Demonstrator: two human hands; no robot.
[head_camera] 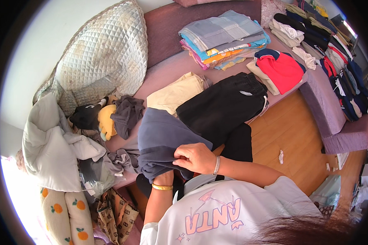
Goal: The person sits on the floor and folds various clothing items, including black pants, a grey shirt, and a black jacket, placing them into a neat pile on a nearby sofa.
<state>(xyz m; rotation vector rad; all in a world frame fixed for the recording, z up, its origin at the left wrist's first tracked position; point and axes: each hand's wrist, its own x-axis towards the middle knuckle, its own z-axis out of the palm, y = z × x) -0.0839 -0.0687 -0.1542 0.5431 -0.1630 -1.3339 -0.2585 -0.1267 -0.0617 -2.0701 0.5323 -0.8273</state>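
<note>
A blue-grey cloth garment (168, 131) lies over the person's lap, its darker lower part bunched. My right hand (194, 157) pinches that dark edge between thumb and fingers. Most of my left hand (164, 177) is hidden inside or under the bunched cloth; only its back near the gold bracelet shows, so its grip cannot be seen. Black trousers with a drawstring (220, 104) lie just beyond, and a folded pale yellow garment (174, 93) is behind the blue-grey one.
Folded bedding (224, 30) is stacked on the mauve sofa (168, 64). A red and navy garment (279, 70) tops another pile. Many clothes (322, 36) cover the sofa's right side. At left are a quilted cover (107, 52), a white quilt (52, 147) and a patterned bag (116, 214).
</note>
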